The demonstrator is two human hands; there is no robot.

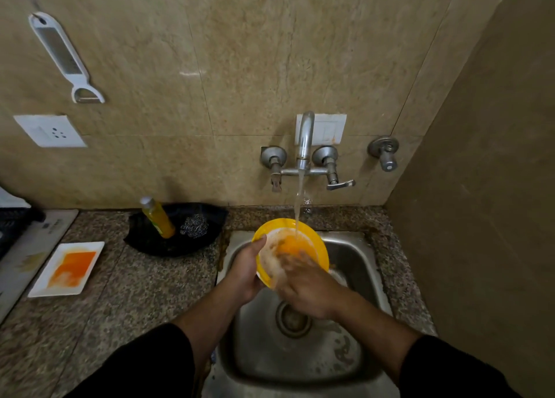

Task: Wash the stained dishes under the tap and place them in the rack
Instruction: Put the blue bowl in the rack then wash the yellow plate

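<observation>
Yellow bowl [316,241] sits tilted above the steel sink [356,265], directly under the tap [304,139], whose stream of water [298,201] falls into it. Inside are an orange smear and pale foam. The left hand [244,274] grips the bowl's left rim, thumb hooked over the edge. The right hand [306,286] lies on the inner face with its fingers spread and grasping nothing, though they are blurred.

On the counter, well left of the sink, a white rectangular plate [90,246] carries an orange stain [72,268]. Between that plate and the sink, a black tray [150,243] holds a leaning yellow bottle [157,217] and a steel scrubber [194,225].

The speckled granite countertop [135,295] meets a beige tiled wall [240,67]. A white grater [60,49] hangs there above a socket [49,131].
</observation>
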